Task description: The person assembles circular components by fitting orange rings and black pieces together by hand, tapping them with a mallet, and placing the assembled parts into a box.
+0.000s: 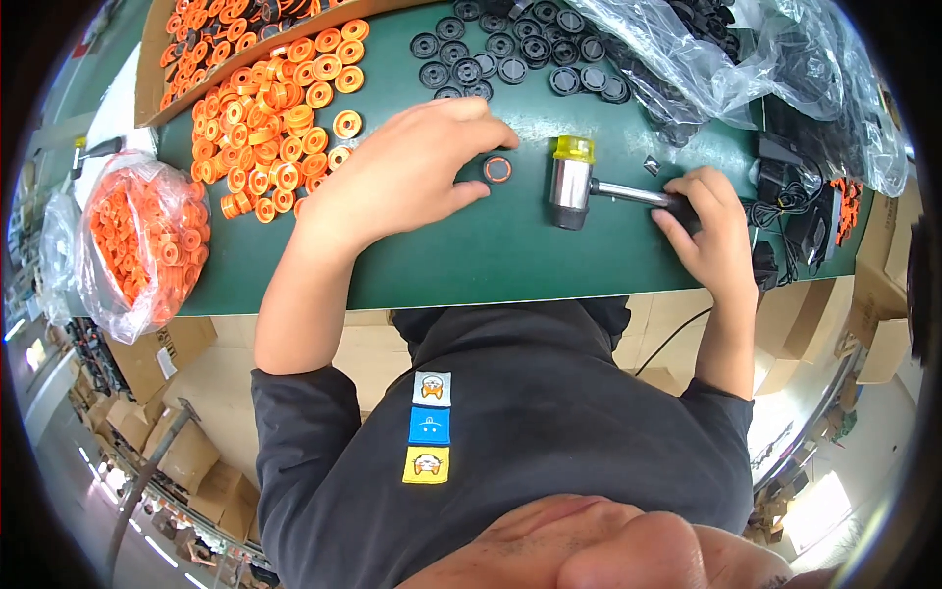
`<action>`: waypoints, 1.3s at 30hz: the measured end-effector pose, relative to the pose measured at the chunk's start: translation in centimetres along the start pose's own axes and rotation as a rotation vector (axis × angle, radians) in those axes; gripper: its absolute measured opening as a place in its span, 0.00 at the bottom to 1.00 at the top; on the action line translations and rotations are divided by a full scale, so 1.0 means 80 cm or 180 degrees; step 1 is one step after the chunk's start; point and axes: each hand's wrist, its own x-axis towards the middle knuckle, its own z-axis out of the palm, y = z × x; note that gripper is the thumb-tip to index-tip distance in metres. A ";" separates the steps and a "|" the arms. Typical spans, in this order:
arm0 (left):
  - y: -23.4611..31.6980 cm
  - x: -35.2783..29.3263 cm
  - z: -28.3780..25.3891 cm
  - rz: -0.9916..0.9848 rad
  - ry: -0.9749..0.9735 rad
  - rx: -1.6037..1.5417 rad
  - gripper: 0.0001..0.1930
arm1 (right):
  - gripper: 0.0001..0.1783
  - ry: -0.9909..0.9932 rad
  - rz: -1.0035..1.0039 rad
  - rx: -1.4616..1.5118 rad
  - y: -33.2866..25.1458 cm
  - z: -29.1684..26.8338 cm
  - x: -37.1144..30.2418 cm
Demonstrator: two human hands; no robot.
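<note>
On the green table, a small round black part with an orange ring (497, 170) lies just beyond the fingertips of my left hand (417, 162). That hand's thumb and forefinger are apart, with nothing visible between them. My right hand (710, 224) has its fingers around the grip end of a mallet (572, 187). The mallet has a silver head, one yellow face and one black face, and its head rests on the table. Loose orange round parts (280, 137) are heaped to the left of my left hand. Black round caps (512, 69) are spread beyond it.
A cardboard box (149, 69) of orange and black parts stands far left. Below it sits a clear bag (142, 245) of orange parts. Clear plastic (765, 59) covers black parts at far right. Black cables and adapters (800, 211) lie near the right edge.
</note>
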 end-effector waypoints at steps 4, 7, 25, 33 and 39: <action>-0.005 0.001 0.002 0.0115 0.0003 -0.0040 0.17 | 0.17 0.0427 -0.0485 0.0088 -0.027 -0.012 0.024; -0.003 0.004 -0.002 0.0122 0.0179 -0.0681 0.15 | 0.20 0.0403 -0.1097 0.0812 -0.062 -0.011 0.057; 0.016 0.013 0.011 0.0945 0.1776 -0.0846 0.15 | 0.12 0.0817 -0.0909 0.2374 -0.087 0.047 0.106; 0.019 0.016 0.021 0.0922 0.1855 -0.0814 0.14 | 0.13 0.1006 -0.0946 0.2297 -0.085 0.053 0.103; 0.016 0.018 0.024 0.0978 0.1666 -0.0731 0.13 | 0.14 0.0927 -0.0995 0.2168 -0.075 0.043 0.097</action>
